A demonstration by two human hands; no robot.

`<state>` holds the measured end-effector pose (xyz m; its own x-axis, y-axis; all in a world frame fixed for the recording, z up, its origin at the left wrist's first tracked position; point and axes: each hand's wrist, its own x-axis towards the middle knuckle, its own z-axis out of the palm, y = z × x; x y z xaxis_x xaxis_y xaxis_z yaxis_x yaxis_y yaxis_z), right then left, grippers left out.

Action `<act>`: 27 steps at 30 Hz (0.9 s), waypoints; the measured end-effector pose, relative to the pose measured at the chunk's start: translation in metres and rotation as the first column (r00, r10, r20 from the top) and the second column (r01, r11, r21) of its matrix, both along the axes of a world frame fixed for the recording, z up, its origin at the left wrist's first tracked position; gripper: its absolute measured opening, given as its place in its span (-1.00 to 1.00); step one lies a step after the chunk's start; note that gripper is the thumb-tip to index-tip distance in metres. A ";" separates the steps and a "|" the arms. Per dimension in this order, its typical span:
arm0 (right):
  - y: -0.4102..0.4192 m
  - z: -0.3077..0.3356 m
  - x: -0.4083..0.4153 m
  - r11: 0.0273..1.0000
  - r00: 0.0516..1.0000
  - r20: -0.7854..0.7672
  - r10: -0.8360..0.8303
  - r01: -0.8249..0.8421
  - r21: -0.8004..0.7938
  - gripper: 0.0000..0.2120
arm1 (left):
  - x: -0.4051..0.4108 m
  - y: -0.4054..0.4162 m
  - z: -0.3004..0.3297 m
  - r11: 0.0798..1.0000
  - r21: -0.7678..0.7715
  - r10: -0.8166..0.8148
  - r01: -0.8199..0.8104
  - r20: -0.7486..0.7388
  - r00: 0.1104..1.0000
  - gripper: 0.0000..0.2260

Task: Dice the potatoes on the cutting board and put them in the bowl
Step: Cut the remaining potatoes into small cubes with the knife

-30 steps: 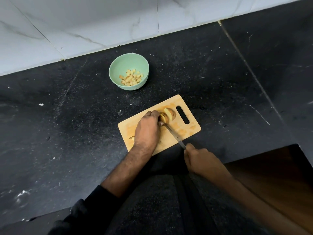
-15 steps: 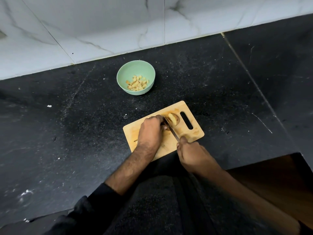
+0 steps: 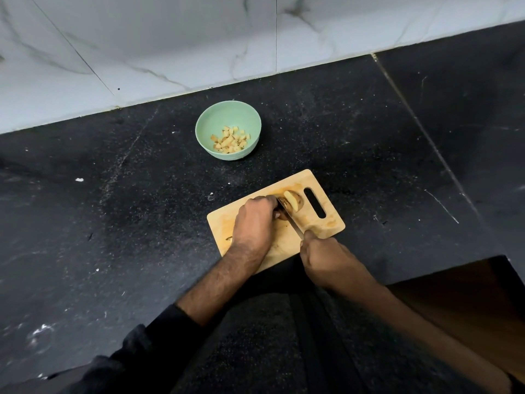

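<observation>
Moved: knife (image 3: 289,220) had slid forward into the potato (image 3: 292,201), right hand (image 3: 326,257) gripping its handle
Left hand (image 3: 255,220): curled on potato, on cutting board (image 3: 326,226)
Meaning: another slice nearly off
Bowl (image 3: 210,120): some dice already in

My bench (image 3: 113,223), counted.
One cutting board (image 3: 250,223), one knife (image 3: 292,221), one green bowl (image 3: 227,120), one potato (image 3: 292,201); diced pieces (image 3: 230,140) too small to count.

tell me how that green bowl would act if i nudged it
The green bowl would probably slide rather than tip: it looks squat, on a smooth countertop. It is likely light, since only a few potato cubes lie inside.
</observation>
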<state>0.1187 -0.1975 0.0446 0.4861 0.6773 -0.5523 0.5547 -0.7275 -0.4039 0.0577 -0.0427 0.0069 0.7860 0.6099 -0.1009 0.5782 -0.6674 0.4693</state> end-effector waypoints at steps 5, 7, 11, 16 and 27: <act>0.002 -0.003 0.001 1.000 1.000 0.009 -0.008 0.008 -0.022 -0.85 | 0.000 -0.003 0.002 1.000 -0.001 -0.026 0.026 0.006 1.000 -0.77; 0.005 -0.006 0.000 1.000 1.000 0.005 -0.001 0.001 -0.026 -0.87 | 0.000 -0.002 0.000 0.999 0.021 -0.035 0.035 0.004 0.999 -0.79; 0.013 -0.015 0.001 1.000 0.998 -0.066 -0.015 0.016 0.019 -0.79 | -0.001 0.000 -0.006 0.999 0.033 -0.012 0.012 0.008 1.000 -0.80; 0.013 -0.022 0.001 0.999 0.998 -0.065 -0.024 0.027 0.043 -0.83 | -0.002 0.002 -0.012 0.999 0.034 0.009 -0.010 0.030 0.999 -0.82; -0.003 -0.017 -0.006 0.990 1.000 -0.028 0.006 -0.010 -0.143 -0.72 | -0.004 0.000 -0.012 0.996 -0.029 0.080 -0.079 0.052 0.995 -0.89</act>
<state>0.1126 -0.2002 0.0271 0.4641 0.5941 -0.6570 0.5507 -0.7745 -0.3112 0.0535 -0.0432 -0.0054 0.7398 0.6683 -0.0775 0.6027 -0.6070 0.5180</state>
